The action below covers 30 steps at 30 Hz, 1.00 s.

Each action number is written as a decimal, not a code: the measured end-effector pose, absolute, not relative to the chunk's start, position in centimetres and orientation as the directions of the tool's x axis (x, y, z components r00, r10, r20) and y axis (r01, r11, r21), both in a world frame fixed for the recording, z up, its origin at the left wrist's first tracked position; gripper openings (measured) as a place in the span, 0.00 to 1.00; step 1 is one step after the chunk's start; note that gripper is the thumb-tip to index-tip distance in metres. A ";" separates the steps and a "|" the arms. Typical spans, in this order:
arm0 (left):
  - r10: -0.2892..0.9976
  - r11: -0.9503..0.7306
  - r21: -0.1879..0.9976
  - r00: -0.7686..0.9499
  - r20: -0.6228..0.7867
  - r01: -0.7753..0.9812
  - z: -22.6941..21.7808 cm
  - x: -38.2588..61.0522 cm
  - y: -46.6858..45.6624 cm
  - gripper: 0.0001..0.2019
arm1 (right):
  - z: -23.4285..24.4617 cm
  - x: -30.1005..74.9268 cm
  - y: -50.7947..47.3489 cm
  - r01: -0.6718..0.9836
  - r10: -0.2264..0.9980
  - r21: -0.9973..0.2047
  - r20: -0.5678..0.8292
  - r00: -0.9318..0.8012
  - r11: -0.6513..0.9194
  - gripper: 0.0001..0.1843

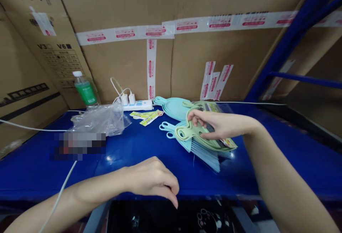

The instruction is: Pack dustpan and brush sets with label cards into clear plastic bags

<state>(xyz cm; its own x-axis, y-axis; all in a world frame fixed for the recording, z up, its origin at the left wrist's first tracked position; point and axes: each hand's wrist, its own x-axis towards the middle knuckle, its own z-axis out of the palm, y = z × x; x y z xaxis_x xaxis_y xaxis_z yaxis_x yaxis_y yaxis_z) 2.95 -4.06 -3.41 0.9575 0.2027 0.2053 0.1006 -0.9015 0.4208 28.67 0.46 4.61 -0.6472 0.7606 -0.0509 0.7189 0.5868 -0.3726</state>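
Note:
My right hand is over a light green dustpan, its fingers curled at the pan's rim and the thumb against the pan. This pan lies partly on a light blue hand brush with pale bristles. Behind it, a stack of light blue dustpans rests on the table. More green dustpan pieces in clear wrapping lie under and behind my right hand, partly hidden by it. My left hand is at the table's front edge, fingers curled in and thumb pointing down, with nothing visible in it.
Yellow labels lie before a white power strip with plugged-in chargers. Crumpled clear plastic bags and a green-labelled bottle are at the left. Cardboard boxes wall the back of the blue table. A blue frame post rises at right.

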 end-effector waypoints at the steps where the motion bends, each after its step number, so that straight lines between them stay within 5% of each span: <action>1: 0.202 -0.898 0.430 0.957 0.208 0.095 -3.4 2.9 -4.0 0.07 | 4.8 28.5 0.2 0.712 0.759 -0.369 -0.025 -0.650 0.597 0.22; 7: 0.345 -0.939 0.153 0.837 0.424 0.309 -3.0 2.8 -2.9 0.18 | 4.6 27.4 -0.2 0.666 0.731 -0.361 0.070 -0.679 0.653 0.23; 13: 0.489 -0.809 0.001 0.673 0.554 0.587 -3.0 2.5 0.2 0.08 | 3.5 27.1 0.7 0.723 0.777 -0.313 0.091 -0.623 0.616 0.23; 21: 0.601 -0.798 0.333 0.694 0.396 0.502 -4.1 3.0 2.0 0.10 | 2.8 25.9 0.8 0.758 0.786 -0.213 0.122 -0.606 0.617 0.19; 30: 0.642 -0.751 0.502 0.651 0.405 0.429 -3.6 3.6 0.6 0.10 | 2.6 25.0 0.5 0.823 0.816 -0.029 0.150 -0.558 0.568 0.16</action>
<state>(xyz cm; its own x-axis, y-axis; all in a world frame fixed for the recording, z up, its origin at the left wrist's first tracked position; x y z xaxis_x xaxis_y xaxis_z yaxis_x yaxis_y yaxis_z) 3.58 0.62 -3.60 0.6508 0.6423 0.4048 0.4291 -0.7510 0.5018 24.96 0.47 2.57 -0.5579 0.8162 0.1503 0.8227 0.5677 -0.0291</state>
